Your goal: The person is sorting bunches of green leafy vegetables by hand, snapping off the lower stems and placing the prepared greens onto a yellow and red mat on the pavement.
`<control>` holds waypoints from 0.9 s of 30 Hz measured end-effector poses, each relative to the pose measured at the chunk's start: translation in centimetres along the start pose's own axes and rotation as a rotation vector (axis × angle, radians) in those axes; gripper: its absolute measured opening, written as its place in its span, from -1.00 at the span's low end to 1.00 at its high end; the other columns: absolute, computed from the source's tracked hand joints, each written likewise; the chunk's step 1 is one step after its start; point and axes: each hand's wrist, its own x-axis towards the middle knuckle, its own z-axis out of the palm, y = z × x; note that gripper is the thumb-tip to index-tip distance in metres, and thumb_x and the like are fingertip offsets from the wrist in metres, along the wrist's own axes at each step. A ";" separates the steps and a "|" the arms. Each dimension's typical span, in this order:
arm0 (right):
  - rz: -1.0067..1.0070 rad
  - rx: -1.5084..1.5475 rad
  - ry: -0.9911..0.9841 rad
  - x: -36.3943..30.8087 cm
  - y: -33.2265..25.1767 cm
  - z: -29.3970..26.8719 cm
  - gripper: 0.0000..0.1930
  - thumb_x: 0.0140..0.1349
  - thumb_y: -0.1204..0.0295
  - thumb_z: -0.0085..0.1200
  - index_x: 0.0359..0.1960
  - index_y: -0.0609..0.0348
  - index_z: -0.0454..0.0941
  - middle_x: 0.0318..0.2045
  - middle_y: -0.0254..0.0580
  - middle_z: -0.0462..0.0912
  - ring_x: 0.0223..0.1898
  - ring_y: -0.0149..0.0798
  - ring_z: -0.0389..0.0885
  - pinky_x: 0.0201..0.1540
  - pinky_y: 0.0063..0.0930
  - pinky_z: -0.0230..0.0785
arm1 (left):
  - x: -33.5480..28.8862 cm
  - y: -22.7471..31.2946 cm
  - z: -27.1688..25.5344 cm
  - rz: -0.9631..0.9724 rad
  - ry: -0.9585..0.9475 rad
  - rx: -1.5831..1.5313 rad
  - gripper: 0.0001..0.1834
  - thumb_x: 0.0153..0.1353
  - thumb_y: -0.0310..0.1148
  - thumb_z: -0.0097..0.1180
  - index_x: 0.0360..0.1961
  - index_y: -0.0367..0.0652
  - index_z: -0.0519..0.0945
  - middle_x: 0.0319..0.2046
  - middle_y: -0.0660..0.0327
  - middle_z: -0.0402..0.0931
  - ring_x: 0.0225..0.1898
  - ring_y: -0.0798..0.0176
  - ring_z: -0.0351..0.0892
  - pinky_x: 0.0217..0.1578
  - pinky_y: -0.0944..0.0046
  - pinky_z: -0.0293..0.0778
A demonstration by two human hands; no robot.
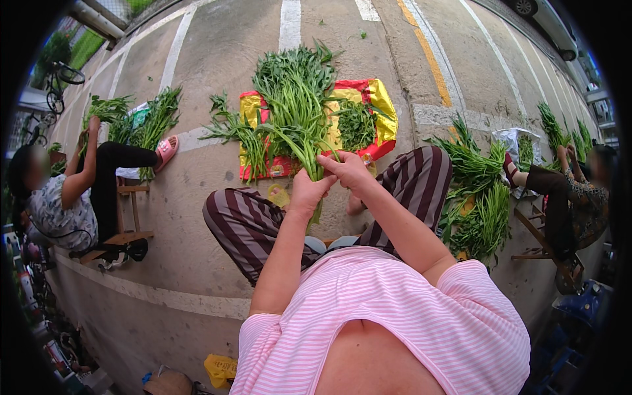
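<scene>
My left hand (308, 192) is closed around a bunch of water spinach stems (309, 158) between my knees, with cut ends sticking out below the fist. Beside it, the thumb and fingers of my right hand (347, 170) pinch a stem at the bunch's right side. The held leaves reach forward over a large heap of water spinach (293, 72). This heap lies on a flattened red and yellow sack (385, 125). Smaller leafy piles sit on the sack, one at the right (356, 124) and another at the left (253, 151).
To the left, a person (66, 197) on a wooden stool (131, 235) handles greens. At the right another seated person (579, 197) does likewise. More bundled greens (484, 217) lie by my right knee. Painted lines cross the concrete; a car (550, 26) stands at the far right.
</scene>
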 end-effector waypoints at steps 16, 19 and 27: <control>0.034 0.500 -0.028 1.2 2.1 -2.6 -0.81 0.16 0.30 0.17 -0.28 0.10 0.50 -0.49 -0.44 0.54 -0.64 -0.64 0.33 -0.70 -0.76 0.00 | 1.0 -1.7 -1.6 0.006 -0.004 -0.358 -0.78 0.15 -0.49 0.23 -0.16 -0.19 0.57 -0.25 0.22 0.63 -0.36 0.38 0.60 -0.38 0.37 0.53; 0.007 0.362 0.002 0.9 2.0 -3.1 -0.79 0.19 0.28 0.17 -0.25 0.11 0.51 -0.45 -0.45 0.59 -0.63 -0.66 0.36 -0.69 -0.77 0.03 | 0.8 -1.8 -1.4 -0.005 0.002 -0.347 -0.74 0.10 -0.57 0.25 -0.15 -0.22 0.56 -0.26 0.17 0.62 -0.33 0.34 0.63 -0.36 0.35 0.55; -0.066 0.092 0.117 1.3 1.6 -5.2 -0.78 0.22 0.26 0.14 -0.24 0.14 0.52 -0.43 -0.35 0.69 -0.63 -0.65 0.41 -0.67 -0.74 0.09 | 1.3 -1.9 -1.9 -0.016 0.133 -0.369 -0.73 0.09 -0.63 0.23 -0.16 -0.30 0.54 -0.28 0.10 0.60 -0.36 0.24 0.64 -0.37 0.36 0.64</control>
